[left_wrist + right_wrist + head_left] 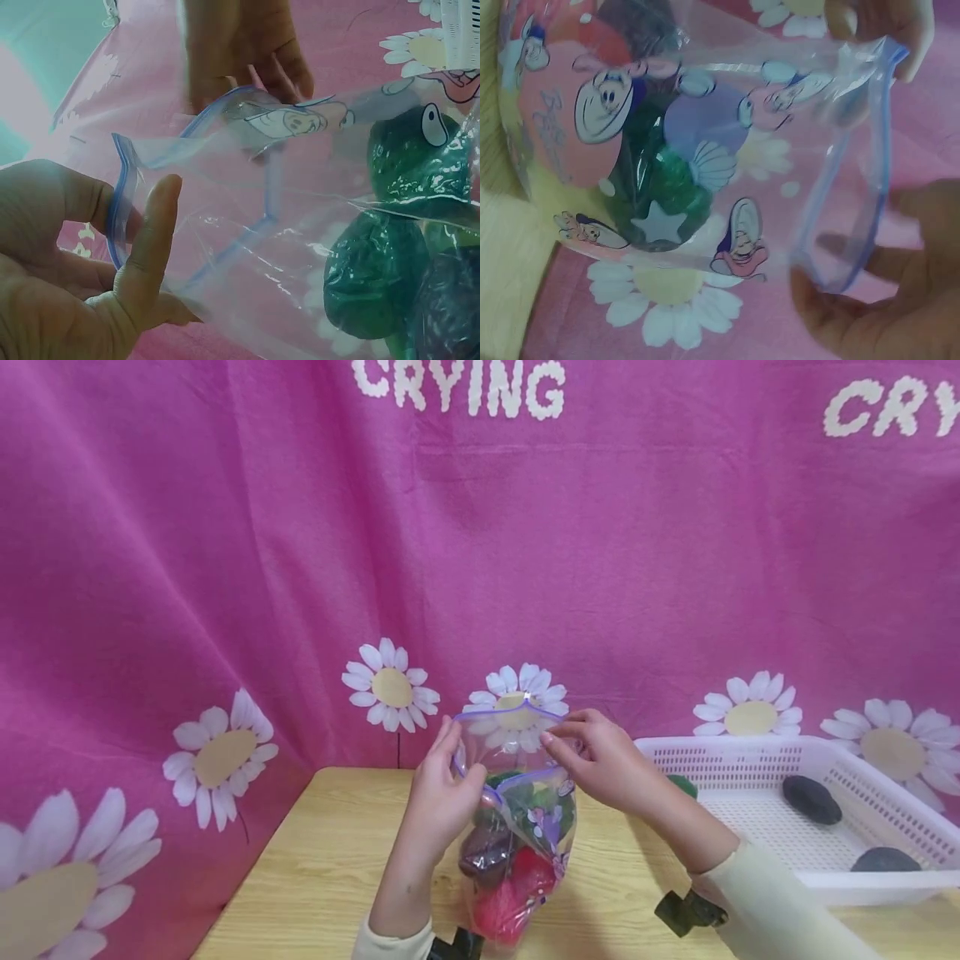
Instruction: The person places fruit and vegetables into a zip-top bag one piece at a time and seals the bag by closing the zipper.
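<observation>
A clear zip bag with a purple-blue zip edge and cartoon prints hangs between my two hands above the table, its mouth spread apart. My left hand holds the left side of the mouth between thumb and fingers. On the opposite side, my right hand pinches the rim. Inside the bag lie a glossy dark purple thing, red rounded things and green rounded things. Their exact kinds are hard to tell through the printed plastic.
At the right on the wooden table stands a white perforated basket. It holds two dark oval things and a green thing, partly hidden by my right forearm. A pink daisy-print cloth hangs behind the table.
</observation>
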Tool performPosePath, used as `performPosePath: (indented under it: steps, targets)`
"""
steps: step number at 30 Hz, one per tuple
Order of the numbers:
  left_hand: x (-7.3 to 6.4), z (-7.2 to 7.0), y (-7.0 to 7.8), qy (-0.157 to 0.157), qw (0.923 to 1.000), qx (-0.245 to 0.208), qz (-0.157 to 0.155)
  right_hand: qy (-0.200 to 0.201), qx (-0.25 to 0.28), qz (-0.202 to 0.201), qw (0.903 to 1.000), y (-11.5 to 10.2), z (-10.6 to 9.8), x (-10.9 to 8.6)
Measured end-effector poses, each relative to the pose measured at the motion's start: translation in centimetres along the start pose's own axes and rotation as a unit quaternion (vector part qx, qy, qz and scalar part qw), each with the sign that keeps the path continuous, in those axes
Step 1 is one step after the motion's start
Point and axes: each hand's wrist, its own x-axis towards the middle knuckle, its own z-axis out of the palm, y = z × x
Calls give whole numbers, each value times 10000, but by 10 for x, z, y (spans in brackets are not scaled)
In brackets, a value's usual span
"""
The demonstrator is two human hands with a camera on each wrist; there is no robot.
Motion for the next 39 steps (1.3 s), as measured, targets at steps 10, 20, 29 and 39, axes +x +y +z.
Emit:
performPosePath:
  steps: [10,20,29,39]
  targets:
    - [1,5,3,99,9999,-14,-64,-1324,-475,-1855,9725,-17,12,-7]
    - [2,8,6,466,9985,279,-18,-2163,709,-1964,9537,-1,-9,5]
    - [6,3,8,253,9995,191,26,-275,-480,-327,9979,18,-14,-3]
    - [-1,20,11,-189,9963,130,831,-757,-16,551,9956,14,-17,2]
